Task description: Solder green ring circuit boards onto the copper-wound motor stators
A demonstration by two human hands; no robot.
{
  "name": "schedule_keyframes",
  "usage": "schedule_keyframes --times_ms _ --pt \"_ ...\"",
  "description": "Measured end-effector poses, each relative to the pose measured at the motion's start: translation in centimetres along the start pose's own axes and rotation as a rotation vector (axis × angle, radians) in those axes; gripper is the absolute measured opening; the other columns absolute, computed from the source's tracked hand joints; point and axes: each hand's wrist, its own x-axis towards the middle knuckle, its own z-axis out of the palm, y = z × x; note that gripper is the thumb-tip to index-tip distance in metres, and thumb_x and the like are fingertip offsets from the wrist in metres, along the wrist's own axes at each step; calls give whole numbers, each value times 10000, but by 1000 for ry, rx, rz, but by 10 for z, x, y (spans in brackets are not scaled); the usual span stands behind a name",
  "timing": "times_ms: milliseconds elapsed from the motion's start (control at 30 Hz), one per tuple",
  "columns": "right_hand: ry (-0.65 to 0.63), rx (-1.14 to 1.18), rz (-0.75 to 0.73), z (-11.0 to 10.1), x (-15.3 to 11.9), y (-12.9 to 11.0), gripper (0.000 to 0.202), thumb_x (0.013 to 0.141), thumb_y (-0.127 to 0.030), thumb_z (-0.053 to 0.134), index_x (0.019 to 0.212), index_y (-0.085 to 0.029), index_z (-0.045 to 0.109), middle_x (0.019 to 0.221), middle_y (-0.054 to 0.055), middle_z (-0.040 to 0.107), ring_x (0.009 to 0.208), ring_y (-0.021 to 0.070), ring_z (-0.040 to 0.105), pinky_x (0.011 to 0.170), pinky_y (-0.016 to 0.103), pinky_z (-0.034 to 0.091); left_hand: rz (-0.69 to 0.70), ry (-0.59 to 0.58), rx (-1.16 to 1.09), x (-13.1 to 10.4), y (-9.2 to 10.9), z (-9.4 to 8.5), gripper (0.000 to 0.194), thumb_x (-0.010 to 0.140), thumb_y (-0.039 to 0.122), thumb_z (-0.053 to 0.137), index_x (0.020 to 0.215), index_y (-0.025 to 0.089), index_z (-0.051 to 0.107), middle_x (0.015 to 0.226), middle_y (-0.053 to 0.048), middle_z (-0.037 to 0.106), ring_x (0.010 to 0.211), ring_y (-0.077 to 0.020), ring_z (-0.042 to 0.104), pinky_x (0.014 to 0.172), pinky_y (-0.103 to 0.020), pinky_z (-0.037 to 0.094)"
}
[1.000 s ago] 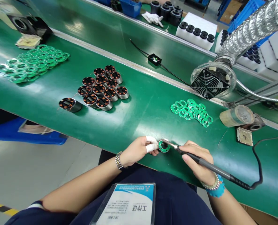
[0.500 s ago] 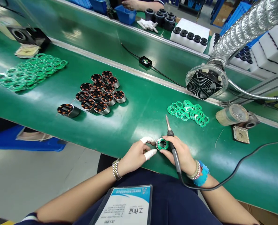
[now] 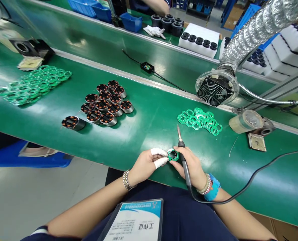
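A green ring-shaped circuit board (image 3: 173, 155) is held between my two hands near the front edge of the bench. What lies beneath the ring is mostly hidden. My left hand (image 3: 149, 163), with white covers on thumb and forefinger, pinches its left side. Thumb and fingertip of my right hand (image 3: 192, 165) touch its other side. That same hand also carries a soldering iron (image 3: 185, 167), its bare tip pointing up and away over the bench. Past the iron lies a loose pile of green ring boards (image 3: 200, 120).
Copper-wound motor stators (image 3: 102, 105) stand grouped left of centre. More ring boards (image 3: 33, 85) lie far left. A fume fan (image 3: 211, 92) hangs at right above a tub (image 3: 246, 121) and a sponge (image 3: 256, 142). The iron's cable (image 3: 254, 179) runs off right. A co-worker's arm (image 3: 159, 6) shows opposite.
My left thumb and forefinger have closed in on the ring board's left side, and the board has turned slightly. The camera view has shifted a little. My right hand still holds the soldering iron.
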Motion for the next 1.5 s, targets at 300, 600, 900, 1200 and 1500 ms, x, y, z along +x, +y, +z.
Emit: schedule_keyframes --times_ms 300,600,900,1200,1500 --pt "52 93 -82 -9 14 -8 275 830 -103 507 1081 -216 507 974 75 618 950 194 556 810 359 496 -163 -77 -174 8 6 6 171 711 296 643 716 135 585 582 29 543 527 -86 484 547 -218 426" --pt "-28 143 -80 -5 24 -14 231 824 -79 454 1008 -208 510 809 39 558 777 167 512 680 298 477 -13 -101 -213 8 2 3 148 744 276 619 727 140 565 682 23 514 592 -86 482 596 -222 427" --pt "90 202 25 -28 3 -16 179 806 -108 531 946 -212 571 693 12 594 664 143 538 611 272 463 -102 -123 -284 8 -11 -1 198 727 299 646 760 141 531 695 -21 630 670 -136 607 703 -286 478" --pt "6 263 -73 -52 -9 -19 297 750 -64 558 1010 -188 630 659 37 590 595 148 525 556 306 463 -75 -104 -225 8 -14 -2 134 743 259 614 757 145 546 692 -25 637 669 -140 612 698 -281 484" --pt "-28 269 -59 -47 -11 -19 281 740 -58 555 978 -178 645 641 39 593 584 146 516 534 299 457 -78 -100 -256 8 -18 -1 120 743 238 612 772 146 541 694 -21 641 672 -141 624 698 -282 488"
